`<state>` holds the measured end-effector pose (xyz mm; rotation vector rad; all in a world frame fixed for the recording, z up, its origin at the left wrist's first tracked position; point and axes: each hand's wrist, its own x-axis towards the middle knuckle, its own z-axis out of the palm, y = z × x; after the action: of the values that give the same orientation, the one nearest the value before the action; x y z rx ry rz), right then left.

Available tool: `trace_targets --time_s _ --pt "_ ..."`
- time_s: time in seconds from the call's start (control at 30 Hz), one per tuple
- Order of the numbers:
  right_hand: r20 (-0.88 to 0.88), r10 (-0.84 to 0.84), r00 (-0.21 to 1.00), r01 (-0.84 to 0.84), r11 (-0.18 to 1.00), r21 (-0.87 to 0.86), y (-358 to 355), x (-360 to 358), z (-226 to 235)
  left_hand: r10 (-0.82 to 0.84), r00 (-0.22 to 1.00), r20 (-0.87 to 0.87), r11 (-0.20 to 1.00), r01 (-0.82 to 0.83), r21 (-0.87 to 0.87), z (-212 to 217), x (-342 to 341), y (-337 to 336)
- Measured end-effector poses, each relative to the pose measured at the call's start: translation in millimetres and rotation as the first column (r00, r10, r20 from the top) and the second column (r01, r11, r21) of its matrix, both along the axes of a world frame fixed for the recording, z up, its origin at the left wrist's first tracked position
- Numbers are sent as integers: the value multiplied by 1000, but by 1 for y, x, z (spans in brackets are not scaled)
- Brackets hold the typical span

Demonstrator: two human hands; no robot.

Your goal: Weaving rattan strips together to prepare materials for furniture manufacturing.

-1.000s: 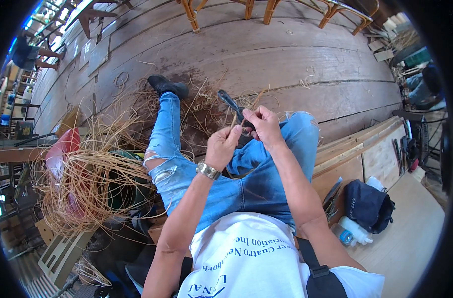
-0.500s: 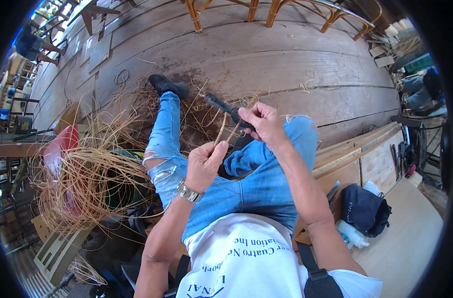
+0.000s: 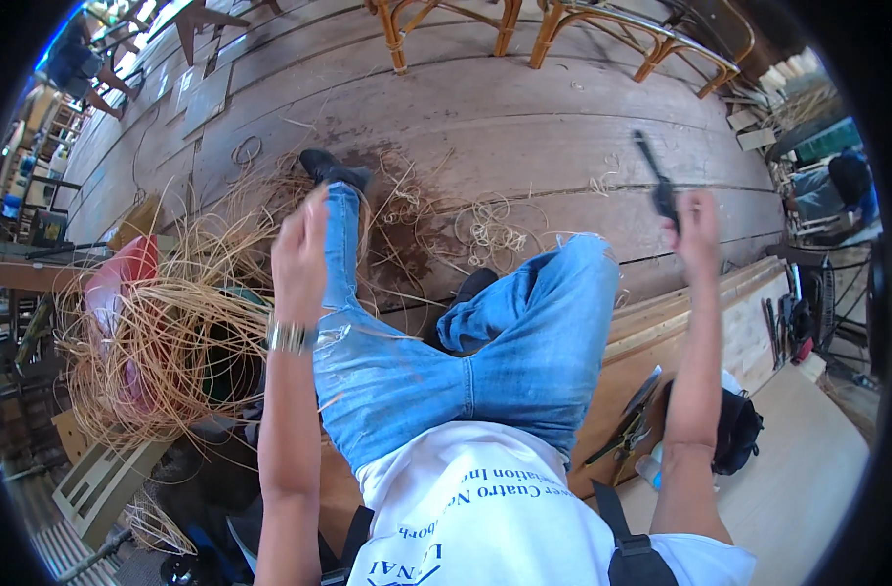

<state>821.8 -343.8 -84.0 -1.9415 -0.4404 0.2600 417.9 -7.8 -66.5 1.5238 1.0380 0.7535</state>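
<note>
My right hand (image 3: 697, 232) is raised at the right, closed around a long dark tool (image 3: 651, 168) that points away from me over the floor. Motion blurs the tool, and I cannot tell its kind. At the left, my left hand (image 3: 297, 249) is held up above my outstretched leg, wearing a metal watch (image 3: 291, 338). Its fingers are pressed together and smeared; what they hold is not clear. A thin pale rattan strip (image 3: 387, 334) lies across my thigh. Beside my left forearm is a big tangle of rattan strips (image 3: 197, 337) over a red bag (image 3: 124, 278).
Rattan shavings (image 3: 490, 230) lie on the plank floor (image 3: 524, 127) between my feet. Rattan furniture frames (image 3: 524, 29) stand at the far side. A bench at the right holds hand tools (image 3: 627, 430) and a dark bag (image 3: 739, 430). Other people are at both far edges.
My hands have moved apart from in front of my lap: the left one to the left, the right one far right with the dark tool. The strip between them is gone from there.
</note>
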Motion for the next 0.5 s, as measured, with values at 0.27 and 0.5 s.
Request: trace_targets --time_s 0.27,0.5 --pt "-73 514 855 -518 854 -50 68 -107 -9 -315 770 555 744 563 -360 34 78 12" --pt "-20 807 590 -801 581 -147 99 -134 1 -819 527 -228 498 850 172 2 114 -49"
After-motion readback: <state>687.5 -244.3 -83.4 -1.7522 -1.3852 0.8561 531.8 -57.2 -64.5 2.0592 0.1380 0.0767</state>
